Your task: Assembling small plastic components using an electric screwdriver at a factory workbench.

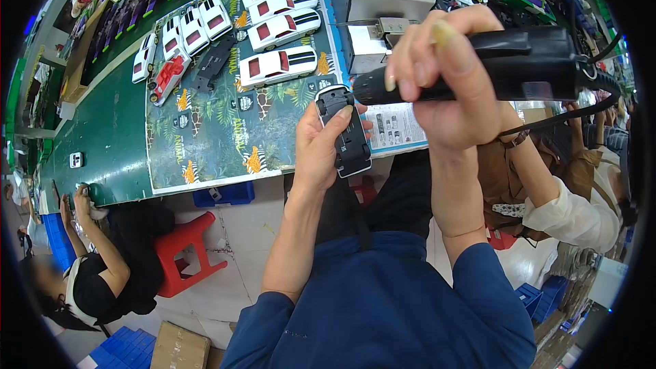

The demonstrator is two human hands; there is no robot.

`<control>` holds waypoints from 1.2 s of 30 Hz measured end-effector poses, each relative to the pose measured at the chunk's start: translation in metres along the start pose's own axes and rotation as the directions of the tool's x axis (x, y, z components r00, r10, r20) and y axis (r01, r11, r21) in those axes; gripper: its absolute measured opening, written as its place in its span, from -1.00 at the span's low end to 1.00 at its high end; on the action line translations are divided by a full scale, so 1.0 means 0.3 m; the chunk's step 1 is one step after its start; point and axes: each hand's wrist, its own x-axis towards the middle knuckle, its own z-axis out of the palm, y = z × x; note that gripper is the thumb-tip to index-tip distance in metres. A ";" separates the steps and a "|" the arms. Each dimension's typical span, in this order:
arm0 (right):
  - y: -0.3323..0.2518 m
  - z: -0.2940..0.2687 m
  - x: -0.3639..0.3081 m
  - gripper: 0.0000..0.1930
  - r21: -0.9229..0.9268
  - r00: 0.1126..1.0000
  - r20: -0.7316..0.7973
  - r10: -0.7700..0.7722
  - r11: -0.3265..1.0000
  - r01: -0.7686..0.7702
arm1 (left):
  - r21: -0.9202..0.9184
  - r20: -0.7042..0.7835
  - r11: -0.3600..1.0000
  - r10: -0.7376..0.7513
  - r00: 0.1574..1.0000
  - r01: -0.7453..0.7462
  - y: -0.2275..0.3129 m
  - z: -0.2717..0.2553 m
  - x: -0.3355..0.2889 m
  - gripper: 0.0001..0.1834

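Holding the toy car chassis (346, 133) upright in my left hand (320, 154), I have my fingers curled narrowly around its long edges, fingertips hooked over the upper end and my thumb behind it. It is a black plastic underside with a white rim, its flat bottom turned toward me. My right hand (444, 89) is wrapped tight around the black electric screwdriver (506, 68), all fingers closed on its barrel, with the tip just past my left fingertips and touching or almost touching the top end of the chassis; I cannot tell whether it is seated in a screw.

I judge the chassis to be light and fairly stiff, a thin moulded shell that could flex or crack if squeezed across its middle. Its smooth plastic looks a little slippery, so gripping it by the two long side rims, as my fingers do now, seems the safest hold, leaving the screw points clear. The screwdriver looks the heavier thing, and its cord (601, 92) trails off beyond my right wrist.

Beyond my fingers, on the green workbench (109, 137), lies a printed leafy mat (212, 130) with finished white toy cars (277, 67) in rows, a red one (167, 76) further left, and a grey machine (379, 0) above my knuckles.
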 end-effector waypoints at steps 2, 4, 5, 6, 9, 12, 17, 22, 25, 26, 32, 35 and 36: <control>0.029 0.027 0.006 -0.87 -0.002 0.998 -0.062 -0.025 1.000 0.025 | -0.013 0.006 0.999 0.030 1.000 -0.030 -0.005 0.001 -0.001 -0.72; 0.066 0.049 0.009 -0.84 0.099 0.987 -0.154 -0.035 0.994 0.051 | -0.011 0.003 0.999 0.034 0.999 -0.034 -0.007 0.004 -0.004 -0.72; 0.072 0.056 0.008 -0.84 0.102 0.988 -0.151 -0.032 0.994 0.047 | -0.008 0.002 0.999 0.036 0.999 -0.036 -0.007 0.003 -0.006 -0.72; 0.078 0.064 0.008 -0.85 0.100 0.986 -0.169 -0.009 0.995 0.026 | -0.010 -0.003 0.999 0.037 0.999 -0.037 -0.006 0.000 -0.005 -0.72; 0.089 0.059 -0.002 -0.85 0.081 0.977 -0.206 0.054 0.996 -0.037 | -0.022 0.005 1.000 0.017 1.000 -0.017 -0.006 -0.002 0.000 -0.72; 0.104 0.037 -0.012 -0.81 -0.249 0.998 0.038 -0.041 0.967 0.049 | -0.016 -0.001 1.000 0.013 1.000 -0.013 0.003 0.015 -0.001 -0.72; 0.109 0.008 -0.003 -0.82 -0.328 0.982 0.170 -0.086 0.934 0.138 | 0.088 0.033 0.995 0.043 0.999 -0.045 -0.008 -0.014 0.002 -0.66; 0.129 0.047 -0.007 -0.76 -0.227 0.983 0.081 -0.167 0.957 0.181 | 0.047 0.018 0.998 -0.038 0.999 0.038 -0.020 -0.055 -0.008 -0.62; 0.117 0.052 -0.022 -0.75 -0.164 0.993 0.012 -0.116 0.980 0.117 | 0.055 -0.012 0.998 0.020 1.000 -0.019 -0.018 -0.013 -0.009 -0.67; 0.117 0.043 -0.017 -0.73 -0.240 0.981 0.052 -0.185 0.952 0.192 | 0.061 -0.025 0.997 0.050 0.998 -0.049 -0.020 -0.010 -0.010 -0.70; 0.096 0.018 -0.032 -0.74 -0.165 0.997 0.009 -0.072 0.984 0.073 | 0.100 0.008 0.994 0.046 0.999 -0.046 -0.012 0.015 -0.010 -0.69; 0.071 0.019 -0.025 -0.74 -0.150 0.997 -0.001 -0.083 0.985 0.082 | 0.022 -0.036 0.998 0.059 0.998 -0.058 -0.010 0.002 0.002 -0.68; 0.051 0.015 -0.022 -0.74 -0.131 0.994 -0.031 -0.108 0.986 0.103 | -0.039 -0.065 0.996 0.075 0.995 -0.078 -0.023 -0.019 0.016 -0.65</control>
